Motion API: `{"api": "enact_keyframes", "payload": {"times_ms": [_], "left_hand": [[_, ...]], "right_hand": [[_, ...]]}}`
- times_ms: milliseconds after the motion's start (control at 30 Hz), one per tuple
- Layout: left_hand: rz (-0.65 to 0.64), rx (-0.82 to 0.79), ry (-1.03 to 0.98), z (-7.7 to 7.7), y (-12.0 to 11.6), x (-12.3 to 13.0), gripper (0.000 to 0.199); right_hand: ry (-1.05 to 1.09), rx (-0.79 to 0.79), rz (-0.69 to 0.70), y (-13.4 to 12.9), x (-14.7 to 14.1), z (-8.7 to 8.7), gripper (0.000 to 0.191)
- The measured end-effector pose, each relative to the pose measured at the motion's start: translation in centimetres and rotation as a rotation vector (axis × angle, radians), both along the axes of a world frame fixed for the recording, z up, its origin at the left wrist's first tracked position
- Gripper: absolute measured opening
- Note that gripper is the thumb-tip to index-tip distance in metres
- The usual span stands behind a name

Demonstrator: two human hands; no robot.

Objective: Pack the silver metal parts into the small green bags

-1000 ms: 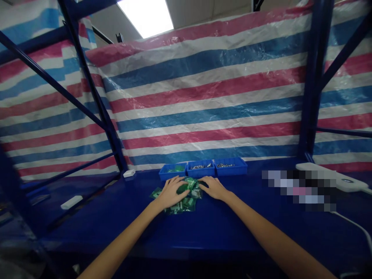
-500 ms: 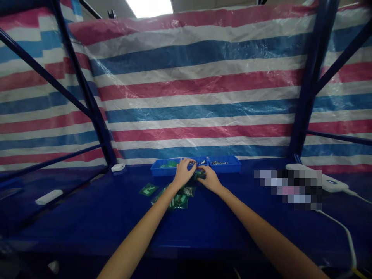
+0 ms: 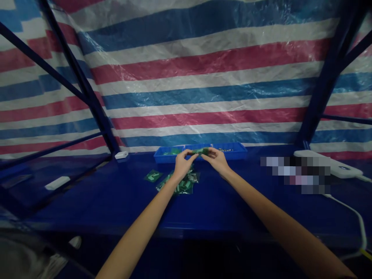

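My left hand [image 3: 183, 164] and my right hand [image 3: 217, 159] are raised just above the blue bench and together pinch a small green packet [image 3: 200, 151] between their fingertips. Under them lies a heap of green packets [image 3: 181, 183], with one stray green packet [image 3: 153, 176] a little to its left. Behind the hands stands a row of blue bins [image 3: 200, 152]; the left bin holds green pieces, the right bin small metal parts.
A striped plastic sheet [image 3: 203, 77] closes the back. Blue rack posts stand at left [image 3: 95, 112] and right [image 3: 319, 97]. White devices lie on the bench: one at far left [image 3: 57, 183], one by the left post [image 3: 121, 155], one at right [image 3: 331, 166] with a white cable [image 3: 356, 217].
Both hands left the heap of packets, moved back toward the bins and rose with one green packet held between them. The camera tilted down.
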State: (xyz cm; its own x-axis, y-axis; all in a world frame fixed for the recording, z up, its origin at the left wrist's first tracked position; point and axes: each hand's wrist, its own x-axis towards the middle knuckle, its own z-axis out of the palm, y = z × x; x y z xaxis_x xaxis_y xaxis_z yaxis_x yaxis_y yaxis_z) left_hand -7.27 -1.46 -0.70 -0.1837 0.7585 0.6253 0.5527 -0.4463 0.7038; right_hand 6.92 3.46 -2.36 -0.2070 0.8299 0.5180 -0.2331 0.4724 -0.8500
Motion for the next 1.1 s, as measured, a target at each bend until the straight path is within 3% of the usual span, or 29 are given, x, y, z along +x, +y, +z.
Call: {"api": "enact_keyframes", "payload": {"times_ms": [100, 200, 267, 367, 467, 567, 667, 800, 1100], "left_hand": [[-0.025, 0.063, 0.068, 0.0, -0.4, 0.1, 0.009], [0.005, 0.136, 0.206, 0.1, -0.8, 0.1, 0.004], [0.055, 0.151, 0.255, 0.3, -0.9, 0.2, 0.006], [0.126, 0.12, 0.233, 0.5, -0.8, 0.1, 0.008], [0.211, 0.072, 0.183, 0.6, -0.3, -0.7, 0.019], [0.329, 0.063, 0.105, 0.8, 0.2, -2.8, 0.025], [0.561, 0.052, 0.044, 1.3, 0.5, -5.8, 0.026], [0.864, -0.082, 0.069, 1.4, 0.9, -9.3, 0.029], [0.897, -0.177, 0.199, -0.6, 1.4, -12.0, 0.03]], "right_hand": [[-0.103, 0.239, -0.105, -0.6, 0.6, 0.4, 0.008], [-0.213, 0.423, -0.237, -1.4, 1.2, 1.0, 0.016], [-0.255, 0.449, -0.302, -1.8, 1.4, 1.3, 0.018], [-0.257, 0.382, -0.343, -2.1, 1.2, 1.3, 0.015], [-0.224, 0.306, -0.307, -2.1, 0.8, 0.8, 0.037], [-0.208, 0.254, -0.264, -2.2, 0.4, 0.3, 0.043], [-0.229, 0.201, -0.245, -2.4, 0.1, 0.0, 0.039], [-0.259, 0.126, -0.189, -2.9, -0.4, -0.2, 0.034], [-0.299, 0.054, -0.112, -3.8, -0.8, -0.5, 0.028]]}}
